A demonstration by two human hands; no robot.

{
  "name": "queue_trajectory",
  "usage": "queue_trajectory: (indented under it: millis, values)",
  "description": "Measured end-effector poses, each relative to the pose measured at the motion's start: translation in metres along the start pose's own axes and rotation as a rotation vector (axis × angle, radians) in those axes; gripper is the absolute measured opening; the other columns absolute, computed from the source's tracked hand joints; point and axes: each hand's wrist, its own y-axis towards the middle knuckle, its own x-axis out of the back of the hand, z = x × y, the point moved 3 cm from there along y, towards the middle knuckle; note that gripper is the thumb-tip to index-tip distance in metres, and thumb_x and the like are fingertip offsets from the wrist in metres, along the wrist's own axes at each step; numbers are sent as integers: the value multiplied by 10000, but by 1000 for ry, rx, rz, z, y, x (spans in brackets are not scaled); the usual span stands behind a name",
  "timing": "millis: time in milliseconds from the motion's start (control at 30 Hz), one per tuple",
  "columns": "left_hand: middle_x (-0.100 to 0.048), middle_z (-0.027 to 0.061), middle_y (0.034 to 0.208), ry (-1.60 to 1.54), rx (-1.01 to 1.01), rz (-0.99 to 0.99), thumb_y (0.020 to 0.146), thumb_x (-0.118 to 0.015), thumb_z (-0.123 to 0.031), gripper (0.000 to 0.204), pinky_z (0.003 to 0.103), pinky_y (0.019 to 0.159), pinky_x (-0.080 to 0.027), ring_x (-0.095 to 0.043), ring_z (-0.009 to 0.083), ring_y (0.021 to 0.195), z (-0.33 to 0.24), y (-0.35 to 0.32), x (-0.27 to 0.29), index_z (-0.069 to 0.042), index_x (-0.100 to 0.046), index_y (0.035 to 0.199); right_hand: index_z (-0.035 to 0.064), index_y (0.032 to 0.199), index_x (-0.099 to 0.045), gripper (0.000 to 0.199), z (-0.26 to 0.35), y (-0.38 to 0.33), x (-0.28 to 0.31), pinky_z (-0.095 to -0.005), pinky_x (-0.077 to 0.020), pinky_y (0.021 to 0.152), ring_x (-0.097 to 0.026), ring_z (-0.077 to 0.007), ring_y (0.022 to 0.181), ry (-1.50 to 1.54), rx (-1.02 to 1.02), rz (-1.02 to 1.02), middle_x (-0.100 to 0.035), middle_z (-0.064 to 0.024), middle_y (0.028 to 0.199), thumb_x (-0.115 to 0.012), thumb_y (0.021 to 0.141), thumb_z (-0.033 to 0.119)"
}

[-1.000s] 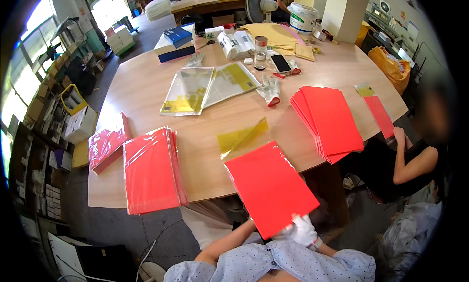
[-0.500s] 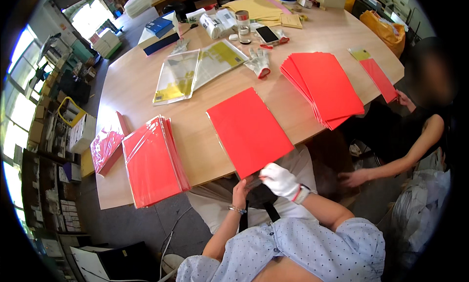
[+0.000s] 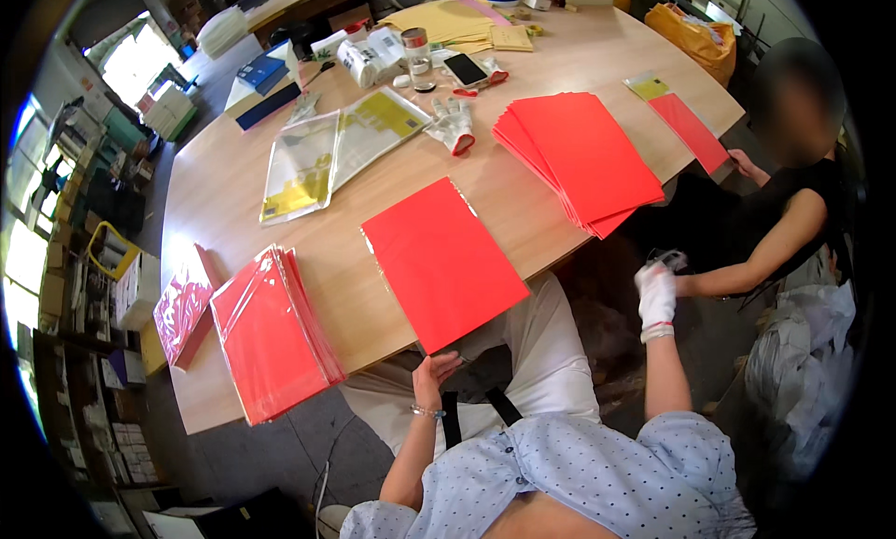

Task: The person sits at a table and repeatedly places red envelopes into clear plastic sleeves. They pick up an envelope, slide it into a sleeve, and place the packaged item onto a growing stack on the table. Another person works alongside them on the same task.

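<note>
A single red sheet (image 3: 443,259) lies on the wooden table (image 3: 233,194) in front of me, its near corner hanging over the edge. My bare left hand (image 3: 435,373) sits just under that corner above my lap, fingers bent; I cannot tell whether it grips the sheet. My white-gloved right hand (image 3: 656,292) is stretched out to the right, off the table, fingers curled around what looks like a small clear scrap (image 3: 665,257). A co-worker's hand (image 3: 693,283) is right beside it.
A wrapped pack of red sheets (image 3: 266,329) lies at my left, and a fanned red stack (image 3: 583,156) at the right. Clear sleeves with yellow cards (image 3: 341,147), a pair of gloves (image 3: 453,124), a phone (image 3: 465,69) and a jar (image 3: 415,49) lie farther back. The co-worker sits at the right.
My right hand has left the red sheet's near edge and swung out to the right toward the co-worker. The red sheet now lies farther onto the table.
</note>
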Motion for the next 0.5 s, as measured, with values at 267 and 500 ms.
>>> queue_trajectory:
  millis: [267,500]
  values:
    - [-428,168,1181,1229,-890,-378,667,-722,-62,383,392,854,-407,-480,304,1014,-39,-18,14,-34,-580,1021,107,1058,-577,309,9,-18,99,-396,-480,771,-562,-316,937,1910,-91,-517,-581,-130,999,-593,753,150]
    - [-603,71,721,1243,-1140,-4,732,-705,-141,145,331,567,-461,-579,249,655,-77,-2,0,-55,-588,732,102,761,-598,82,-17,23,178,-364,-466,673,-582,-254,782,1981,587,-751,-604,-47,848,-623,730,174]
